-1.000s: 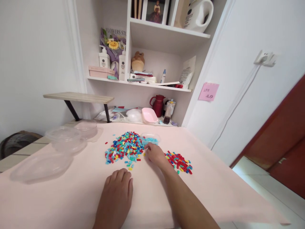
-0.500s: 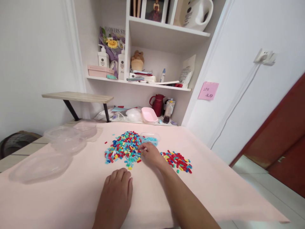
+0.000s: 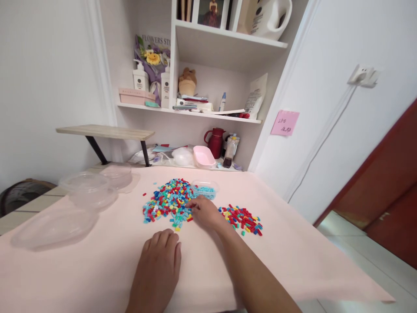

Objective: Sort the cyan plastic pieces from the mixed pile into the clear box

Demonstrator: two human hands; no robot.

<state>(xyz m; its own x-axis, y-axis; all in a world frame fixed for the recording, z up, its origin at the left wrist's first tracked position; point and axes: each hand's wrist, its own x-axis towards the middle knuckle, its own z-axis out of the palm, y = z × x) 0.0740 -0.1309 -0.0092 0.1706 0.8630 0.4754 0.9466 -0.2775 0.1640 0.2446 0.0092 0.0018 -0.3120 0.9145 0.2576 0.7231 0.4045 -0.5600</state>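
My right hand [image 3: 206, 212] is at the right edge of a big heap of small mixed-colour toy building bricks [image 3: 169, 199]. Its thumb and fingertips are drawn together among the bricks; whatever is between them is too small to make out. Just behind that hand stands a clear plastic container [image 3: 216, 186] with light blue bricks [image 3: 206, 191] in it. To the right of my wrist lies a smaller heap of mostly red bricks [image 3: 244, 219]. My left hand [image 3: 158, 261] rests palm down on the pink cloth in front of the big heap, fingers extended, holding nothing.
Several clear plastic containers and lids [image 3: 86, 184] sit on the left of the pink tablecloth [image 3: 293, 252]. At the back are a pink tray [image 3: 203, 157], a red jug [image 3: 215, 142] and a bottle [image 3: 229, 152]. A small raised wooden shelf [image 3: 104, 131] overhangs the back left.
My right hand has shifted very slightly left at the heap's edge. My left hand stays where it was.
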